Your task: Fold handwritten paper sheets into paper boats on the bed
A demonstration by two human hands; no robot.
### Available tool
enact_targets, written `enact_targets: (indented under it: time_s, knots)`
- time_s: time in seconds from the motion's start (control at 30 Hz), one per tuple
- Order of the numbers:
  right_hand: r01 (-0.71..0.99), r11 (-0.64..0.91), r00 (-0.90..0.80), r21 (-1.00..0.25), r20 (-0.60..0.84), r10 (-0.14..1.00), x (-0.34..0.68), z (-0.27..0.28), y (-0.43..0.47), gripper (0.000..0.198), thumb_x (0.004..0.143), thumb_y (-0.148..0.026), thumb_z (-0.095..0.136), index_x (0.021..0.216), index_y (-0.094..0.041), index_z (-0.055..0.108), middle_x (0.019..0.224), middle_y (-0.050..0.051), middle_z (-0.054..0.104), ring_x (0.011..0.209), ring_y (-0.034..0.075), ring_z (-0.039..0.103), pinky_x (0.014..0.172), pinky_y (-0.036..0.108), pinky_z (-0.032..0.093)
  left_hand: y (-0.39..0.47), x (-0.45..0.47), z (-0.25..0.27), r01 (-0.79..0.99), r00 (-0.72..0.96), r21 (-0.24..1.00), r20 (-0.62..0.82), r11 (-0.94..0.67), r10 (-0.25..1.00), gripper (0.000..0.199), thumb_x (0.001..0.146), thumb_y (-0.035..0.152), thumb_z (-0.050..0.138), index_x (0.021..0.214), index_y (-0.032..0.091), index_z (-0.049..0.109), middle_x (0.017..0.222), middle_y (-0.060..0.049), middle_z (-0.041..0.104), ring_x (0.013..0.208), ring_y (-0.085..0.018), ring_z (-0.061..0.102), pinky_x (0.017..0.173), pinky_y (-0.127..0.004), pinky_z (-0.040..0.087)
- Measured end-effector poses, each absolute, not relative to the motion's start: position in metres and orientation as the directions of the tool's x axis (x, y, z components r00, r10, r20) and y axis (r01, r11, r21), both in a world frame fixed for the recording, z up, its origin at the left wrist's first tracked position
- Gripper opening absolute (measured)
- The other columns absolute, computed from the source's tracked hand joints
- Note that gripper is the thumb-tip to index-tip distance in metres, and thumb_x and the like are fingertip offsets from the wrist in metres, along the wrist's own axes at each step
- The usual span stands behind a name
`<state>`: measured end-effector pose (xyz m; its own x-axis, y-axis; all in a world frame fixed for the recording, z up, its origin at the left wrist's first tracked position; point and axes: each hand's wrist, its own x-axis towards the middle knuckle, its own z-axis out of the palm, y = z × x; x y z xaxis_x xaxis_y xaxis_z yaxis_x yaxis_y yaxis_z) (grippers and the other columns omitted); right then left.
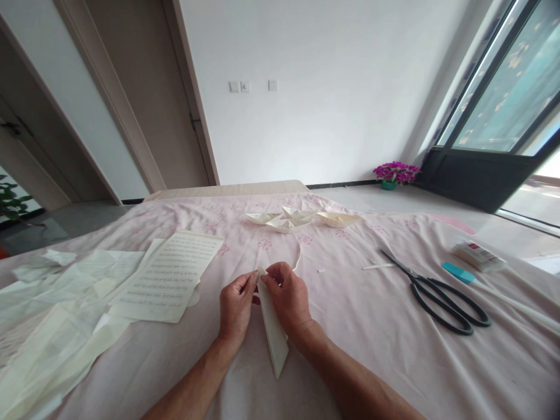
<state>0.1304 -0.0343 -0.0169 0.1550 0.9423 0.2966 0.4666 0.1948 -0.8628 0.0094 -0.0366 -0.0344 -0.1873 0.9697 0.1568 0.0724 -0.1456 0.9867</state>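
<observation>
Between my hands is a narrow folded piece of paper, pale and lined, its slanted end pointing toward me. My left hand pinches its far tip from the left, thumb and fingers together. From the right, my right hand also grips the paper near that tip, with its fingers curled over and partly hiding it. Just past my right hand a thin paper strip stands up from the cloth. Farther away, several folded paper boats sit in a group on the cloth.
A pink flowered cloth covers the table. Printed sheets and crumpled papers lie at left. Black-handled scissors lie open at right, near paper scraps, a blue-ended white tool and a small clear-wrapped pack.
</observation>
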Motion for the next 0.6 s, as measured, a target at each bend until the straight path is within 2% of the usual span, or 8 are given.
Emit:
enact_targets:
  time_s: [0.1, 0.33, 0.6]
  knots:
    - [0.434, 0.209, 0.151, -0.876, 0.300, 0.942, 0.1301, -0.0183, -0.0347, 0.011, 0.080, -0.031, 0.056, 0.081, -0.023, 0.063, 0.075, -0.002, 0.068, 0.067, 0.013, 0.061, 0.063, 0.023, 0.042, -0.0371, 0.0099, -0.0333, 0.071, -0.183, 0.988, 0.151, -0.141, 0.971, 0.044, 0.079, 0.050, 0.060, 0.102, 0.014, 0.071, 0.077, -0.003, 0.070, 0.062, -0.015, 0.062, 0.052, -0.024, 0.054]
    - [0.428, 0.258, 0.130, -0.866, 0.342, 0.931, 0.1305, -0.0183, -0.0344, 0.013, 0.082, -0.030, 0.057, 0.083, -0.023, 0.068, 0.082, 0.000, 0.070, 0.074, 0.015, 0.063, 0.069, 0.024, 0.045, -0.0384, 0.0110, -0.0314, 0.083, -0.192, 0.986, 0.159, -0.145, 0.968, 0.044, 0.079, 0.049, 0.060, 0.101, 0.013, 0.071, 0.077, -0.003, 0.070, 0.061, -0.015, 0.062, 0.052, -0.024, 0.054]
    - [0.470, 0.228, 0.138, -0.853, 0.326, 0.935, 0.1302, -0.0167, -0.0351, 0.013, 0.081, -0.034, 0.060, 0.081, -0.024, 0.069, 0.080, -0.001, 0.070, 0.071, 0.014, 0.062, 0.063, 0.023, 0.044, -0.0402, 0.0118, -0.0278, 0.069, -0.203, 0.986, 0.165, -0.154, 0.965, 0.044, 0.077, 0.050, 0.061, 0.099, 0.013, 0.072, 0.076, -0.003, 0.071, 0.059, -0.015, 0.062, 0.052, -0.025, 0.054]
